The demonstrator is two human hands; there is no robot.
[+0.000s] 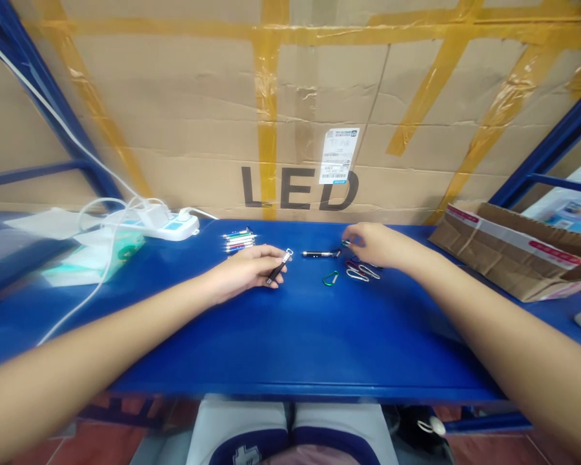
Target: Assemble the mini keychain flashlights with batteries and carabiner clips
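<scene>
My left hand (249, 268) rests on the blue table (295, 336) with its fingers closed round a small black pen-shaped light (279, 266). My right hand (375, 245) reaches over a little heap of carabiner clips (361, 270) and pinches a small green one (345, 243) at its fingertips. A second black pen light (319, 254) lies between my hands. A green carabiner (330, 278) lies on its own just in front of it. A row of several coloured pen lights (239, 241) sits behind my left hand.
A white power strip (167, 223) with plugs and a white cable stands at the back left, beside a pale green packet (94, 258). An open cardboard box (508, 255) sits at the right. A large taped carton marked LED (300, 110) walls off the back.
</scene>
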